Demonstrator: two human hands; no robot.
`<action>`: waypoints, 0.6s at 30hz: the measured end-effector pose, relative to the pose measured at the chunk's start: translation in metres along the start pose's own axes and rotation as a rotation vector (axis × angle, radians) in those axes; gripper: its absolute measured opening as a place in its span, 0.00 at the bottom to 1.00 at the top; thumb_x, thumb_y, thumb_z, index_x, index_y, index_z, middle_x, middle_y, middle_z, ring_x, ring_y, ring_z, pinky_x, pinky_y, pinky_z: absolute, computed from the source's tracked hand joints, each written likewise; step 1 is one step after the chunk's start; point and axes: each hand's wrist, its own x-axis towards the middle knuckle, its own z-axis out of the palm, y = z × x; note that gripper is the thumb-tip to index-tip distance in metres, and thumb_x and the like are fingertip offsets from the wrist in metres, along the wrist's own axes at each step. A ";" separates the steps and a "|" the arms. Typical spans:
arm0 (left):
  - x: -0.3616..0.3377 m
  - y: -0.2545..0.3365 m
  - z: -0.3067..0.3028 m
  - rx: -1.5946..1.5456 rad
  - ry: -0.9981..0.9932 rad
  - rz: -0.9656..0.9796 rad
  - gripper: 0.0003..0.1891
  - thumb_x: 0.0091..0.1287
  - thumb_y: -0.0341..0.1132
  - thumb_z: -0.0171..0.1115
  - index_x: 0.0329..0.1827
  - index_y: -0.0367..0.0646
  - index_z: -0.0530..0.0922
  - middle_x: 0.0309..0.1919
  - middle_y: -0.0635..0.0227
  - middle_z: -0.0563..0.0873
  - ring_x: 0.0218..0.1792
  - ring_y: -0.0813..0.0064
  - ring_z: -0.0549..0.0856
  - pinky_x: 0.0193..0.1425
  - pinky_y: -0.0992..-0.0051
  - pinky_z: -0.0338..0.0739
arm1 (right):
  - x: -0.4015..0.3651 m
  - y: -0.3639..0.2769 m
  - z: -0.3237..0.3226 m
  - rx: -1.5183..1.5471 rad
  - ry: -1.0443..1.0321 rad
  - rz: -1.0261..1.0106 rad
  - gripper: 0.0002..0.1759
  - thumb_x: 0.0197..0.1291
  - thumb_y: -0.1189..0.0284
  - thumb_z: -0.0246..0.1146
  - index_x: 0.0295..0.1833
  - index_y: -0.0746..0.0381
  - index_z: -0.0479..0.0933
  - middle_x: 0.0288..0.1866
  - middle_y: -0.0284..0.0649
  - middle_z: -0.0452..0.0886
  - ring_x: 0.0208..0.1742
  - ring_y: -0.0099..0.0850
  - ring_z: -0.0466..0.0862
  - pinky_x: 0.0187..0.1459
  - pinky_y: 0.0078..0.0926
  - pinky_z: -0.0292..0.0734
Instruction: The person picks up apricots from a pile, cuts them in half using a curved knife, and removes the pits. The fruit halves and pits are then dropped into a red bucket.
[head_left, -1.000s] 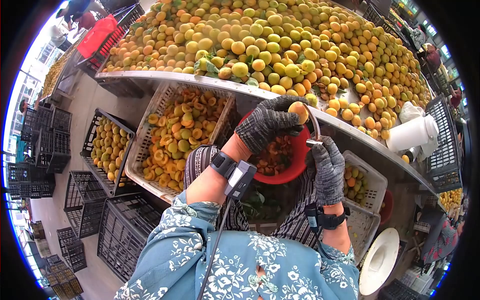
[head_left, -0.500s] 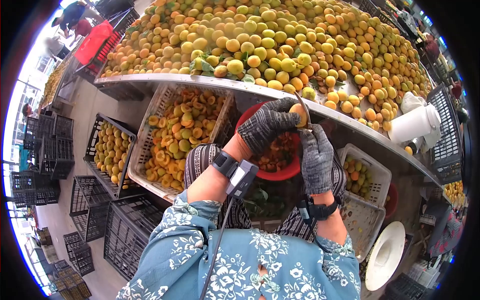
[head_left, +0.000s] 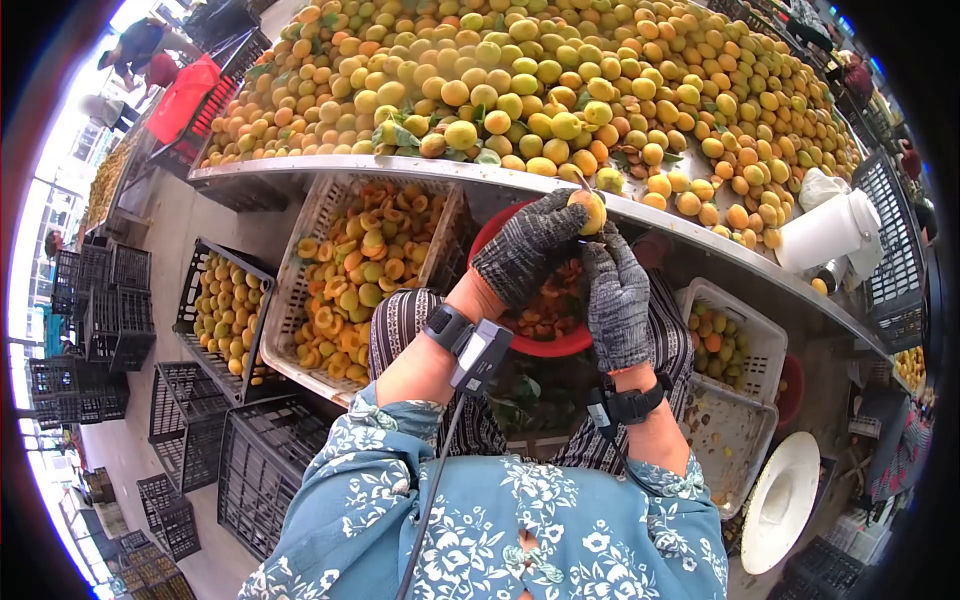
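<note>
My left hand [head_left: 525,245], in a dark grey knit glove, is closed around a yellow-orange apricot [head_left: 593,212] over the table's front edge. My gloved right hand [head_left: 615,300] is just below and right of the fruit, fingers bent round a small knife [head_left: 582,182]. Only a thin part of its blade shows against the apricot; the handle is hidden in the glove. Under both hands stands a red basin [head_left: 560,347] with orange pieces in it, partly covered by my left hand. Loose apricots [head_left: 455,92] are heaped on the metal-edged table [head_left: 330,163] in front.
Left of my knees, a white crate [head_left: 283,325] holds halved apricots; a black crate [head_left: 262,300] beside it holds whole ones. A white crate [head_left: 765,345] with fruit stands at right, near a white hat [head_left: 778,505]. A white bucket [head_left: 815,245] lies on the table's right end.
The knife blade, standing clear along the apricot's right side before, now shows mostly behind or against the fruit. My right hand has shifted slightly left and down; the apricot has turned.
</note>
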 end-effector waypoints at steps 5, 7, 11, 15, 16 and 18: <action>0.002 -0.002 -0.003 0.095 0.024 0.104 0.18 0.69 0.41 0.61 0.56 0.39 0.76 0.42 0.70 0.82 0.44 0.77 0.81 0.53 0.76 0.76 | -0.010 -0.003 0.004 -0.145 0.020 -0.038 0.18 0.69 0.73 0.57 0.62 0.69 0.73 0.50 0.42 0.83 0.50 0.24 0.80 0.55 0.22 0.74; 0.004 -0.005 -0.008 0.169 0.042 0.139 0.18 0.69 0.41 0.60 0.56 0.39 0.76 0.42 0.68 0.83 0.43 0.75 0.82 0.52 0.74 0.77 | -0.010 0.001 0.007 -0.224 0.067 -0.079 0.18 0.69 0.73 0.58 0.61 0.69 0.74 0.47 0.42 0.84 0.48 0.25 0.80 0.54 0.24 0.75; 0.001 -0.001 -0.012 -0.171 0.070 0.096 0.17 0.69 0.41 0.60 0.54 0.39 0.77 0.41 0.65 0.84 0.40 0.72 0.84 0.49 0.71 0.80 | -0.015 -0.011 0.009 -0.107 -0.004 0.046 0.16 0.69 0.73 0.57 0.59 0.69 0.75 0.45 0.40 0.84 0.46 0.23 0.80 0.52 0.22 0.75; 0.009 -0.019 -0.030 -0.268 0.117 -0.004 0.16 0.70 0.41 0.60 0.53 0.39 0.77 0.41 0.62 0.85 0.39 0.69 0.84 0.48 0.69 0.81 | -0.009 -0.008 0.015 0.156 0.016 0.086 0.15 0.70 0.75 0.56 0.59 0.69 0.75 0.47 0.35 0.82 0.46 0.19 0.78 0.52 0.17 0.74; 0.005 -0.015 -0.020 -0.277 0.127 -0.011 0.16 0.70 0.41 0.60 0.53 0.38 0.77 0.41 0.62 0.84 0.40 0.69 0.84 0.48 0.70 0.81 | -0.004 -0.001 0.013 0.113 0.015 0.055 0.16 0.70 0.76 0.55 0.60 0.69 0.74 0.48 0.35 0.81 0.47 0.19 0.78 0.52 0.17 0.74; 0.002 -0.010 -0.009 -0.288 0.135 -0.021 0.16 0.70 0.41 0.60 0.53 0.38 0.77 0.42 0.63 0.84 0.40 0.68 0.84 0.48 0.70 0.81 | 0.002 0.000 0.011 0.158 0.003 0.048 0.16 0.70 0.76 0.56 0.60 0.69 0.74 0.47 0.34 0.81 0.47 0.18 0.78 0.51 0.16 0.75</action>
